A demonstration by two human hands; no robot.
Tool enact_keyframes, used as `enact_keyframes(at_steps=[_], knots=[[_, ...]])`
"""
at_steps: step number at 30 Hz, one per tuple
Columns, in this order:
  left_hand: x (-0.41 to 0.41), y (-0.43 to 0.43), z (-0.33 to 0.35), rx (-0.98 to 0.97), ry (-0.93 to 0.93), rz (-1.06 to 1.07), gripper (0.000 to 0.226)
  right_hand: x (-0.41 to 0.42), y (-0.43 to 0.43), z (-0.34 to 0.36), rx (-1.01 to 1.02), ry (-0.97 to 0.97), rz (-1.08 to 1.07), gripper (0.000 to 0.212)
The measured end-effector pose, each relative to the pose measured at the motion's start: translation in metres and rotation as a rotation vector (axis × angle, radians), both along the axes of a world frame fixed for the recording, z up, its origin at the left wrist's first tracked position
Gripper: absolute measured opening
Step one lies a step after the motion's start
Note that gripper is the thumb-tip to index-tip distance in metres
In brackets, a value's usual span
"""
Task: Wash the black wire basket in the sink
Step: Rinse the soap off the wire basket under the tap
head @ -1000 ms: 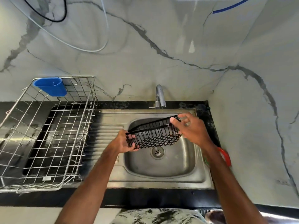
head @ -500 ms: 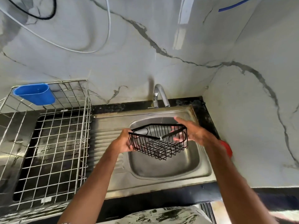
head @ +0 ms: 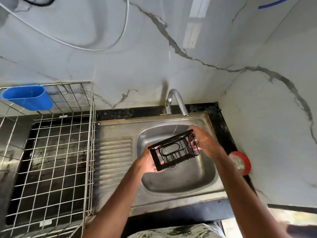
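Early-to-mid wash, I judge: black wire basket (head: 173, 152) is up in the air over the sink (head: 180, 184) bowl, between the hands. The left hand (head: 149, 164) grips its near-left end, the right hand (head: 205, 143) its far-right end, and a thin stream from the faucet (head: 175, 100) seems to land just left of the right hand. No soap or scrubber in either hand, so scrubbing and a full rinse look left. Long axis runs hand to hand, near-left to far-right, tipped, opening seemingly toward the person.
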State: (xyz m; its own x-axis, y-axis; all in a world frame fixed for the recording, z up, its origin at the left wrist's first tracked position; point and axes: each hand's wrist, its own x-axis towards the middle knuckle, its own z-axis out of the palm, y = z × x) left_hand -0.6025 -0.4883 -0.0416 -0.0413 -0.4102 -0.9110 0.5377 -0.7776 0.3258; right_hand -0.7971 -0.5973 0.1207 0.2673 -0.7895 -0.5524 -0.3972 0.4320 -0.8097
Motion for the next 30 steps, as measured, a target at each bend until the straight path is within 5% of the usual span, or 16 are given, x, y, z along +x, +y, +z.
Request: enact_keyframes(at_steps=[12,16,20,27,30], knots=[[0.000,-0.019,0.017,0.053,-0.052,0.053,0.075,-0.011,-0.020,-0.043,0.099,0.062,-0.089,0.022],[-0.013,-0.026,0.032,-0.034,-0.049,0.063,0.048,-0.034,-0.014,-0.052,0.105,0.006,-0.046,0.027],[-0.008,-0.038,0.030,-0.181,-0.180,-0.006,0.046,-0.060,-0.034,-0.048,0.135,0.137,0.119,0.022],[-0.004,-0.070,0.057,-0.321,-0.206,-0.089,0.055,-0.031,-0.110,-0.089,-0.279,0.340,0.453,0.040],[-0.005,-0.075,0.078,-0.360,-0.159,-0.081,0.016,-0.004,-0.137,-0.112,-0.256,0.420,0.674,0.049]])
